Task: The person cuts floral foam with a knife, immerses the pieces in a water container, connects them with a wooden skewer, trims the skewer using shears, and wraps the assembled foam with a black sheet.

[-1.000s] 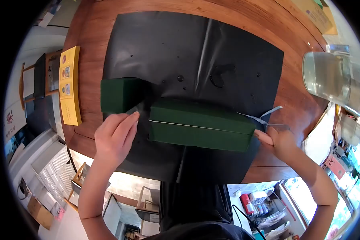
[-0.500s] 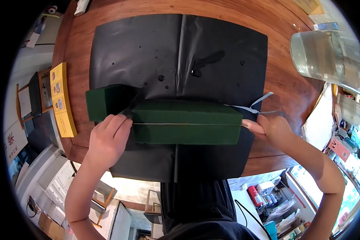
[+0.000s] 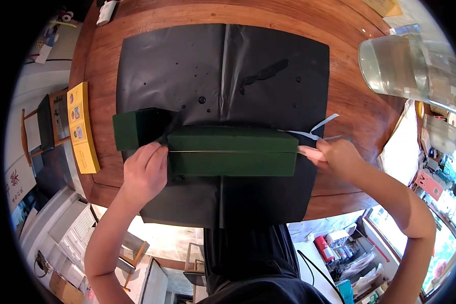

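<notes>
A long dark green foam block [image 3: 233, 163] lies on a black sheet [image 3: 172, 61]. A pale ribbon [image 3: 311, 135] trails from my right hand [image 3: 337, 154], which is closed on it at the block's right end. Across the block, from hand to hand, runs a thin pale line that looks like the same ribbon seen edge-on. My left hand [image 3: 146, 169] is pinched shut at the left end of this line. Just beyond its fingers stands a smaller green foam block [image 3: 125, 131]. The fingers hide the ends of the line.
Water drops and a wet streak [image 3: 266, 73] mark the black sheet on the wooden table [image 3: 352, 101]. A big clear glass vessel [image 3: 390, 66] stands at the right. A yellow box [image 3: 83, 129] lies near the left edge, and a white object [image 3: 106, 12] at the far left.
The view has shifted slightly. Both hands stay closed at the ends of the long block, with the line still running across it.
</notes>
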`<state>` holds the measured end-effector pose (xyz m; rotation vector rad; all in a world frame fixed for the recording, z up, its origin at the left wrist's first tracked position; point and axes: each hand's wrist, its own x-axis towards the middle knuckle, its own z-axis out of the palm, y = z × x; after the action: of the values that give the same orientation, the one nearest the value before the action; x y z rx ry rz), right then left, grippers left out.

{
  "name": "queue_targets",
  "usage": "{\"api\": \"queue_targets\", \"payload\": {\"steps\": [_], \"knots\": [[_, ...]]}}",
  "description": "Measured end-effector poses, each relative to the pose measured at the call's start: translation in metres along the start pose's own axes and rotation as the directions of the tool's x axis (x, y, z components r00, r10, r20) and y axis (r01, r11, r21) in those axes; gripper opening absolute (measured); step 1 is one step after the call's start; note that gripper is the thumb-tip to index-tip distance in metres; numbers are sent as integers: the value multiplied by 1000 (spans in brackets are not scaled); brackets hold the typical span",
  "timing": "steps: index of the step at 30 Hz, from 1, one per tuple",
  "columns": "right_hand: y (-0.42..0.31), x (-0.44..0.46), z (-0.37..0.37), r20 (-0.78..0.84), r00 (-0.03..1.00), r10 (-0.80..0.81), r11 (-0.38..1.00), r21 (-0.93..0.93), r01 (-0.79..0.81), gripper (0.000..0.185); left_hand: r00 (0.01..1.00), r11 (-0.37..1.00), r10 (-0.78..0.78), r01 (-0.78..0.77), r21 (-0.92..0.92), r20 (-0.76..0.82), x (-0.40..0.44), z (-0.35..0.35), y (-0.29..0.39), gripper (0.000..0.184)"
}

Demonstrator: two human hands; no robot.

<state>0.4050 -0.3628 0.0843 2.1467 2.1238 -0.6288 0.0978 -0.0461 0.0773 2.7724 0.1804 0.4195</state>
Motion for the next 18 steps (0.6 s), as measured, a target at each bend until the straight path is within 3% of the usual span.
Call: {"api": "queue_targets", "payload": {"steps": [3, 6, 12, 18], "knots": [[8, -3, 20, -36, 999, 29, 999, 39, -27, 28, 1000, 1000, 1, -2, -11, -23, -1, 3, -2, 22], [5, 1, 15, -99, 993, -60, 997, -60, 55, 26, 999, 1000, -22, 22, -12, -25, -5, 10, -5, 24], [7, 7, 25, -76, 996, -46, 994, -101, 39, 29, 999, 1000, -26, 26, 1, -27, -11, 23, -10, 28], [8, 12, 32, 130, 991, 19, 995, -95, -7, 32, 999, 999, -48, 48, -3, -19, -17, 34, -13, 27]]}}
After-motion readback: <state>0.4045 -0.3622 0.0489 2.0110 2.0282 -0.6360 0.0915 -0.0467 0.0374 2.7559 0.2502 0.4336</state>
